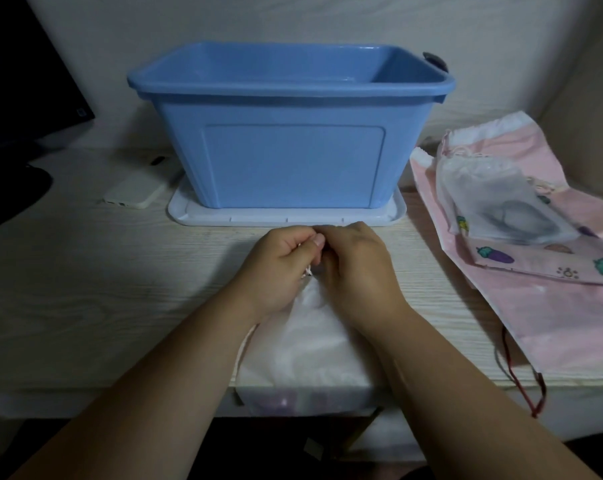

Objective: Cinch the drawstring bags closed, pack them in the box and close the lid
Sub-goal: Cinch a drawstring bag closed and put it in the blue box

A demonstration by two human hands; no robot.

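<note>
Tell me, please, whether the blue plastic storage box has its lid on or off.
Off: the blue plastic storage box stands open-topped, inner walls showing, on the white lid lying flat underneath.

You are at a desk in what looks like a home room, perhaps a bedroom or study corner. The light wood-grain desk (120,289) runs up to a plain white wall (293,19). A dark monitor (23,81) stands at the far left, with a phone in a pale case (133,194) lying near it. The blue plastic storage box (286,133) and the pink cartoon-printed cloth bags (553,306) at right are household things.
</note>
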